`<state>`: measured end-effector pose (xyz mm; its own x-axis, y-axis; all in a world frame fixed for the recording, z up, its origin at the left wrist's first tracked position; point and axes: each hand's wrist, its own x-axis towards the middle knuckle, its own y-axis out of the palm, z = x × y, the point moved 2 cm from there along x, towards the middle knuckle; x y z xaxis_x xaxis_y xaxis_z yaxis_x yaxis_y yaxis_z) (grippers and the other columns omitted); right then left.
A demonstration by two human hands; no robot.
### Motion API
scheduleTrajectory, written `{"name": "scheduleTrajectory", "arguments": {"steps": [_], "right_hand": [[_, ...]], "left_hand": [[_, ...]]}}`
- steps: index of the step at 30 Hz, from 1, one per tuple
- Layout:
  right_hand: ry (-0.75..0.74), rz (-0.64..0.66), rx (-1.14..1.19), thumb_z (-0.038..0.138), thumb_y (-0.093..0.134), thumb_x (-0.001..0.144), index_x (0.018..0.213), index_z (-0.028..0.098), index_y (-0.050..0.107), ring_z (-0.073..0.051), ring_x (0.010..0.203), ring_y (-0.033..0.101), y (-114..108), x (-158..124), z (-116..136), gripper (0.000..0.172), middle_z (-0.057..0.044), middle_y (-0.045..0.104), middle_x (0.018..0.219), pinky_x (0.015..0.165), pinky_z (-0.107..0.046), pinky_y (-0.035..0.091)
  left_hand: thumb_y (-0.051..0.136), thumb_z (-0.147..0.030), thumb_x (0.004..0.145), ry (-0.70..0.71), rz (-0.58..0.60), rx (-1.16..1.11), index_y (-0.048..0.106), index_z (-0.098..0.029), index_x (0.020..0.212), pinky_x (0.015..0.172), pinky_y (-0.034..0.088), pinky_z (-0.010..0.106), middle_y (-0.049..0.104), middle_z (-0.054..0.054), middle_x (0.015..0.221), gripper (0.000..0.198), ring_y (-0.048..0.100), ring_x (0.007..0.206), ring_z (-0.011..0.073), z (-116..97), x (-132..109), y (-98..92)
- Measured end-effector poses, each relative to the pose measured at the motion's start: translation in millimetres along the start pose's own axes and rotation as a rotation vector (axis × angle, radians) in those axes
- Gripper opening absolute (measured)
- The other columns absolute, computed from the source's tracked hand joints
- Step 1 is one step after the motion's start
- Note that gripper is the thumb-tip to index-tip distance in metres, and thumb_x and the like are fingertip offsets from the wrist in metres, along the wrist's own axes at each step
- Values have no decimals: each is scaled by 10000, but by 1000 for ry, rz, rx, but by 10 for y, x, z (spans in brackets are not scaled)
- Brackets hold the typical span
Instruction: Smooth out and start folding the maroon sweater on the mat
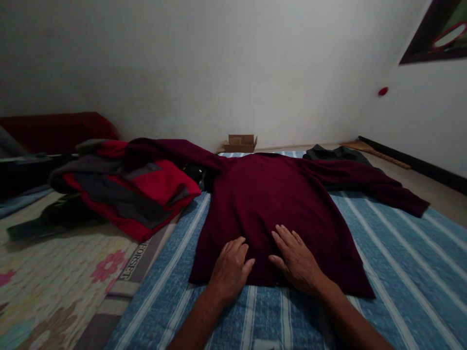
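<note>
Head: hands (230,267) (297,262) flat on sweater (270,194)

Single head cam, worn by the person, aimed forward and down, low over the striped bed (401,272). Near field: both forearms enter from bottom edge. Far field reaches the back wall (233,63) and cardboard box (240,143). Wide lens, no second view.

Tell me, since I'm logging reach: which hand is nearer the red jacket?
Left. The left hand lies flat on the sweater hem, on the side toward the red jacket; the right hand lies beside it, farther away.
</note>
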<state>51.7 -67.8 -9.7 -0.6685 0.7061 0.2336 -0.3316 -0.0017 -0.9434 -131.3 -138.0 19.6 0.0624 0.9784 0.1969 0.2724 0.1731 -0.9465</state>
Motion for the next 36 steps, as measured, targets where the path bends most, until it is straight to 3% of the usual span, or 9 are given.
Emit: {"name": "scheduleTrajectory", "arguments": {"steps": [5,13,29,33,36], "right_hand": [[12,55,-8,547,289,913,1406,129,317,-234,1360,205,130,-50,8,647,-122,287,1463,1090,-445,219],[13,71,-7,550,272,917,1407,128,312,-224,1359,210,108,-67,11,649,-112,287,1463,1095,-438,211],[-6,35,-21,592,321,885,1417,157,296,-240,1366,183,135,-113,11,688,-128,254,1477,1090,-457,200],[-9,13,-50,600,339,876,1417,156,298,-245,1373,150,137,-119,24,701,-130,207,1492,1091,-455,195],[-29,-12,-57,599,349,873,1417,159,297,-245,1378,126,138,-126,32,702,-119,186,1500,1092,-457,193]], "left_hand": [[517,-204,826,-1,38,-8,582,-148,1023,977,413,394,585,118,1179,216,524,1109,235,-5,-6,-27],[543,-254,817,15,89,8,556,-137,1045,974,404,375,568,117,1179,256,502,1110,234,-13,-20,-59],[626,-311,721,61,159,-102,526,-178,1163,1038,337,459,482,123,1332,472,405,1254,269,20,-166,-93],[601,-266,748,108,73,-127,553,-173,1119,1034,369,426,497,108,1323,386,411,1252,250,61,-229,-128],[508,-231,818,47,-133,-101,566,-173,1075,1014,398,405,553,96,1253,269,474,1190,228,191,-216,-201]]}}
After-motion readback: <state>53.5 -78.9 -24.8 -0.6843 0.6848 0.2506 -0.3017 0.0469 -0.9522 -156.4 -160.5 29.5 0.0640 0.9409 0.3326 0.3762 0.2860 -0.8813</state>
